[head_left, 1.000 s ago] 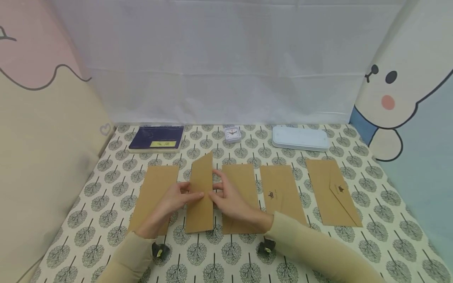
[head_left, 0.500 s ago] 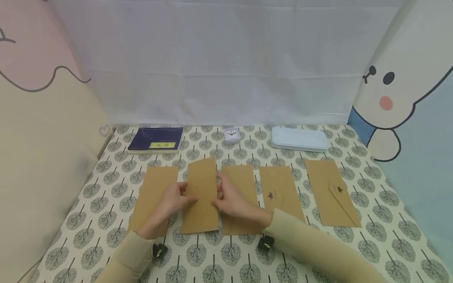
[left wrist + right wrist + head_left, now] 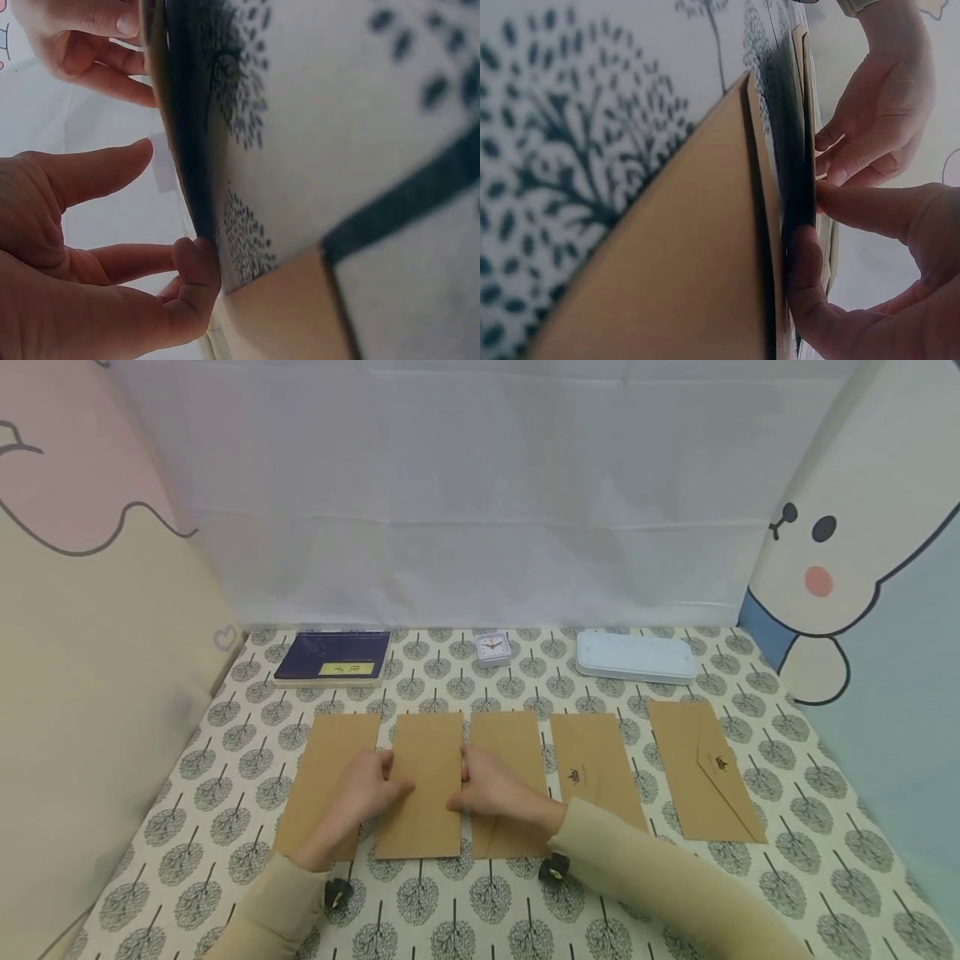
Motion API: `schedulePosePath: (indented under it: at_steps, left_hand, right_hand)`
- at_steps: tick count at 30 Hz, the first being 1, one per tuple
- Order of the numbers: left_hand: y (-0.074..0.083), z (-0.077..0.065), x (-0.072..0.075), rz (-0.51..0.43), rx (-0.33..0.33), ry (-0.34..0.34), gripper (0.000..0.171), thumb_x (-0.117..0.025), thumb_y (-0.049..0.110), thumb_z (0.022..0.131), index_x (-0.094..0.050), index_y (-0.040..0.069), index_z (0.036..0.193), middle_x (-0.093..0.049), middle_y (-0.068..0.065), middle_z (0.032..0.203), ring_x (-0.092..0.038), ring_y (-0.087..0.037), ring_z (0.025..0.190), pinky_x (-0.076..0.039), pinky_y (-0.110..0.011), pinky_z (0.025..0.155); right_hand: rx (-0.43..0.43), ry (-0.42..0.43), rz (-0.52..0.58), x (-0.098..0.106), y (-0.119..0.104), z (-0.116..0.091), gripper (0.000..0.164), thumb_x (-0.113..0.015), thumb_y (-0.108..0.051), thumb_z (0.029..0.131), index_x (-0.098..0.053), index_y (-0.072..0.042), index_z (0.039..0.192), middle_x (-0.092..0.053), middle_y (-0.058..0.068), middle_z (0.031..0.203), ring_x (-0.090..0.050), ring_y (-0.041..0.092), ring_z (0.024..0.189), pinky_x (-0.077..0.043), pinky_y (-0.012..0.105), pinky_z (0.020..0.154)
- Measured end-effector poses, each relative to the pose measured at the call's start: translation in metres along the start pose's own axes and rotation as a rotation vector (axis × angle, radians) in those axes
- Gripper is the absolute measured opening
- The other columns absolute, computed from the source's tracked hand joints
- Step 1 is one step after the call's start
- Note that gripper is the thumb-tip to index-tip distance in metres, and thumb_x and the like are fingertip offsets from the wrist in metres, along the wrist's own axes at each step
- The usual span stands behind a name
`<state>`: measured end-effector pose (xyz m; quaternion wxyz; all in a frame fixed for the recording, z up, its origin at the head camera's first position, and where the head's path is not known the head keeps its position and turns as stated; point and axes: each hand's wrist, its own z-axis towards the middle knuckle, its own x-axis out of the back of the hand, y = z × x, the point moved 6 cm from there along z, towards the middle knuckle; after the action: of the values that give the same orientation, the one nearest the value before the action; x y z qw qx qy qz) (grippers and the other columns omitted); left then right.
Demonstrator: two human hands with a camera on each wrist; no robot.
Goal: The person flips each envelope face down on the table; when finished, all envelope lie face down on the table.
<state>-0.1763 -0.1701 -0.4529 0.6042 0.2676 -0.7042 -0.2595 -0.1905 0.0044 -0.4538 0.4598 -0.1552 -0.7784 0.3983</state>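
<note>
A brown paper envelope (image 3: pixel 425 752), plain side up, lies between both hands in the head view. In the wrist views it appears slightly raised off the tablecloth. At its left edge, my left hand (image 3: pixel 369 785) has curled fingertips (image 3: pixel 196 262) against the edge. Its thumb reaches over the paper, with a small gap beneath it in the left wrist view. My right hand (image 3: pixel 491 783) pinches the right edge, the thumb on top and a bent finger (image 3: pixel 805 259) underneath. Another envelope (image 3: pixel 341 735) lies partly under the left forearm, and one more (image 3: pixel 510 735) partly under the right hand.
Two envelopes with crown prints lie to the right, one nearer (image 3: pixel 588 743) and one at far right (image 3: pixel 701 777). Along the back stand a dark blue book (image 3: pixel 330 652), a small square clock (image 3: pixel 492 648) and a pale blue case (image 3: pixel 637 656). A tree-patterned cloth (image 3: pixel 450 902) covers the table.
The held envelope has tipped from a slanted, raised position down to nearly flat, its far edge now level with the others in the row. Both hands have lowered slightly with it.
</note>
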Motion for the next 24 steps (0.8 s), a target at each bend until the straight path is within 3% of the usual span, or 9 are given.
schedulePosePath:
  at_steps: [5, 9, 15, 18, 21, 24]
  left_hand:
    - [0.002, -0.002, 0.000, 0.030, 0.014, -0.002, 0.025, -0.077, 0.012, 0.077, -0.054, 0.004, 0.072, -0.045, -0.005, 0.060, -0.044, -0.016, 0.052, -0.038, -0.027, 0.044]
    - [0.003, -0.002, -0.001, 0.093, 0.032, -0.001, 0.026, -0.078, 0.015, 0.077, -0.058, -0.002, 0.080, -0.051, -0.012, 0.074, -0.050, -0.022, 0.064, -0.046, -0.032, 0.054]
    - [0.004, -0.004, -0.001, 0.131, 0.056, -0.006, 0.047, -0.076, 0.020, 0.079, -0.059, -0.013, 0.106, -0.050, -0.025, 0.104, -0.051, -0.032, 0.088, -0.049, -0.045, 0.077]
    - [0.004, -0.005, -0.001, 0.128, 0.069, -0.012, 0.057, -0.075, 0.022, 0.080, -0.055, -0.015, 0.118, -0.048, -0.028, 0.110, -0.051, -0.034, 0.093, -0.047, -0.048, 0.082]
    - [0.007, -0.005, -0.001, 0.129, 0.054, 0.001, 0.055, -0.075, 0.024, 0.081, -0.056, -0.013, 0.117, -0.050, -0.027, 0.107, -0.050, -0.033, 0.092, -0.047, -0.048, 0.080]
    - [0.015, -0.004, -0.004, 0.114, 0.012, 0.025, 0.045, -0.075, 0.026, 0.081, -0.060, -0.009, 0.106, -0.052, -0.023, 0.101, -0.049, -0.032, 0.089, -0.046, -0.045, 0.074]
  right_hand:
    - [-0.051, 0.007, -0.075, 0.000, -0.004, 0.001, 0.065, -0.084, -0.013, 0.066, -0.051, 0.002, 0.119, -0.056, 0.002, 0.079, -0.054, 0.016, 0.069, -0.049, 0.028, 0.060]
    - [-0.078, -0.004, -0.101, -0.001, -0.004, 0.001, 0.052, -0.085, -0.015, 0.067, -0.053, -0.002, 0.106, -0.055, 0.002, 0.080, -0.055, 0.017, 0.070, -0.049, 0.028, 0.060]
    - [-0.073, -0.020, -0.082, 0.000, -0.004, 0.003, 0.048, -0.083, -0.014, 0.068, -0.053, -0.001, 0.103, -0.056, 0.004, 0.079, -0.055, 0.018, 0.068, -0.049, 0.029, 0.057]
    - [-0.052, -0.028, -0.055, 0.002, -0.005, 0.003, 0.044, -0.083, -0.014, 0.070, -0.054, -0.001, 0.100, -0.057, 0.004, 0.076, -0.054, 0.017, 0.065, -0.048, 0.028, 0.055]
    - [-0.029, -0.007, -0.040, 0.010, -0.003, 0.002, 0.039, -0.082, -0.017, 0.071, -0.056, -0.001, 0.095, -0.055, 0.003, 0.069, -0.049, 0.014, 0.058, -0.042, 0.026, 0.049]
    - [-0.010, 0.038, -0.059, 0.021, 0.001, -0.001, 0.038, -0.082, -0.021, 0.073, -0.055, -0.001, 0.090, -0.051, 0.002, 0.066, -0.044, 0.013, 0.054, -0.038, 0.026, 0.046]
